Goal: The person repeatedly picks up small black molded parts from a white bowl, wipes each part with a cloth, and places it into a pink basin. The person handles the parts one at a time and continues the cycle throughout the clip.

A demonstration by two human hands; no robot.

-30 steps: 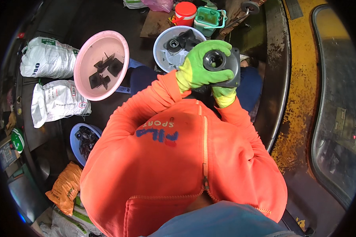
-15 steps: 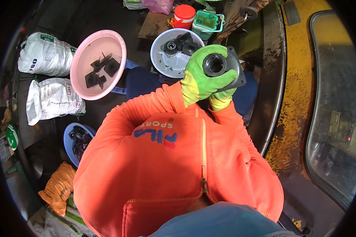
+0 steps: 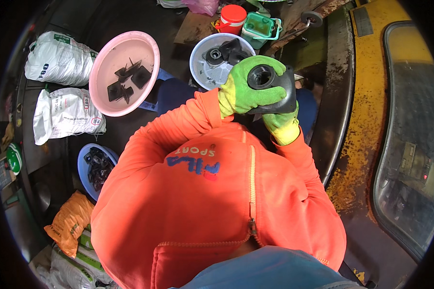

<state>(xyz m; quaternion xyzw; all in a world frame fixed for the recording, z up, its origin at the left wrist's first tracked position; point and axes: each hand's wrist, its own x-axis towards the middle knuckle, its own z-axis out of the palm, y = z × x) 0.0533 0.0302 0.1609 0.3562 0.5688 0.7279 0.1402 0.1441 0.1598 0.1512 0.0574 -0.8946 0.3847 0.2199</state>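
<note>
A black plastic-looking part [image 3: 286,91] with a squarish flange and a round hollow collar is up in front of me, collar facing the camera. My left hand [image 3: 246,89], in a green and yellow glove, is closed round its collar side, thumb and fingers on either side of the ring. Just below the flange is my right hand [image 3: 282,126], gloved alike. The part covers its fingers, so whether it holds anything is hidden. Similar black parts [image 3: 226,50] lie in a pale perforated basin [image 3: 218,76] beyond my left hand.
A pink basin [image 3: 101,91] with several black pieces stands to the left; a blue basin [image 3: 84,178] of dark pieces is nearer. White sacks [image 3: 60,62] lie farther left. A red-lidded jug [image 3: 232,17] and green container [image 3: 260,26] stand behind. A rusty yellow machine panel [image 3: 364,135] rises at right.
My right hand has come down and right, showing more below the flange. The black part has tipped slightly, its lower flange edge now more visible. My left hand keeps its grip.
</note>
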